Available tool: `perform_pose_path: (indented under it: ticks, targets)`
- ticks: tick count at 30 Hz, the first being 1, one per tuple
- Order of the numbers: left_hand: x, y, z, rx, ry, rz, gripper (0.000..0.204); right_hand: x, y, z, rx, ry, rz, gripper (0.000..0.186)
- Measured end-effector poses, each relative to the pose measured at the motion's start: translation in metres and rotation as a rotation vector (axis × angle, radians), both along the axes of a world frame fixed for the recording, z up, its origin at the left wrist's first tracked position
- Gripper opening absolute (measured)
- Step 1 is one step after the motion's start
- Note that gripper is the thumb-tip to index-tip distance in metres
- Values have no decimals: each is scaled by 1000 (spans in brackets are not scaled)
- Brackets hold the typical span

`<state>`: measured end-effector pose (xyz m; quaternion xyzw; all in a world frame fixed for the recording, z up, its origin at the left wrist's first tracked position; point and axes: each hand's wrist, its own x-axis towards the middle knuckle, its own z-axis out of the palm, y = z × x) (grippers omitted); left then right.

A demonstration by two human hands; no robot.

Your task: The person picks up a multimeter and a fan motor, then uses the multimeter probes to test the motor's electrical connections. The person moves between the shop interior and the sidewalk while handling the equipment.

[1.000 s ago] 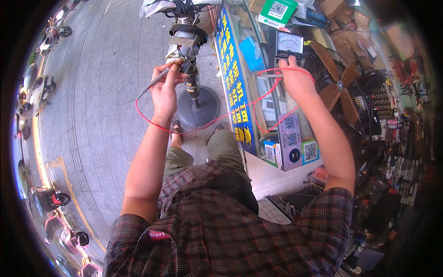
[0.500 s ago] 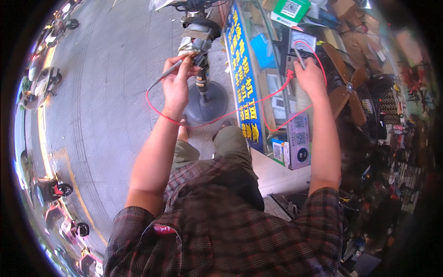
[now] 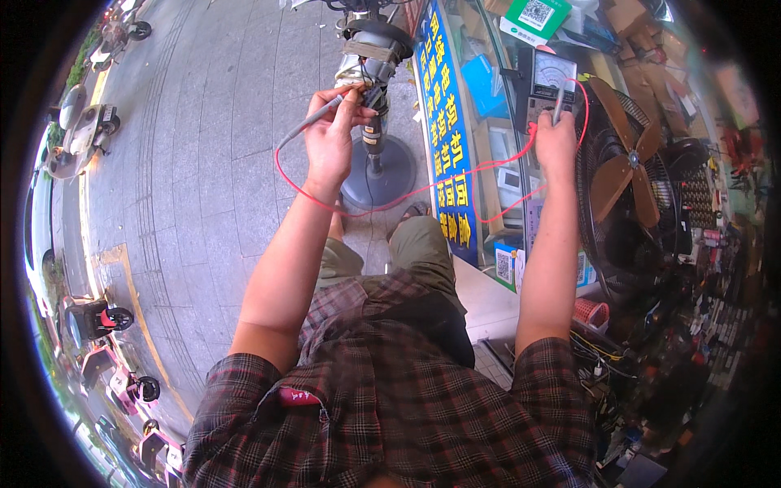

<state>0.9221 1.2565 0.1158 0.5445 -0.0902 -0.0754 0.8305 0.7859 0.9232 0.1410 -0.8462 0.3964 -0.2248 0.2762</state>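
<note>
Pinching a slim grey test probe (image 3: 313, 119) in the left hand (image 3: 329, 138), fingertips up by the exposed motor (image 3: 377, 42) of a pedestal unit, out past the left edge of the surface (image 3: 521, 150). Long axis runs diagonal: tail down-left, working end up-right toward the motor. Tip's lost behind the fingers, so can't call contact. Right hand (image 3: 557, 145) is gripping a second probe (image 3: 559, 104), near upright, overlapping the meter dial from here; tail end away from the person, other end down in the fingers. Both probes: pencil-like, plain grey, red lead (image 3: 358, 214) out the tail. Analog meter (image 3: 550, 70) sits near the surface's left edge, toward the far end: black frame, pale dial, curved scale. Red plug (image 3: 533, 128) at its lower part; lead sags from there over to the left-hand probe. Blue board (image 3: 447, 134), yellow lettering, along the surface's left edge. Green-and-white card (image 3: 533, 18) beyond the meter, brown-bladed fan (image 3: 633, 161) right of it. Pedestal's round base (image 3: 397, 177) is on the pavement (image 3: 211, 163).
</note>
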Motion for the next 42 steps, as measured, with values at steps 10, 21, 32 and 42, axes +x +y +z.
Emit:
perform_pose_path:
  ticks: [10, 21, 32, 42]
  targets:
    - [1, -3, 0, -2, 2, -1, 28, -6, 16, -1, -33, -177, -30, 33]
    - [0, -1, -1, -14, 7, 3, 27, -3, 142, 26, 693, -574, 472, 30]
    - [0, 1, 0, 14, 20, 7, 28, 58, 185, 10, 454, -564, 731, 22]
    - [0, 1, 0, 12, 21, 1, 28, 68, 190, 17, 255, -519, 774, 22]
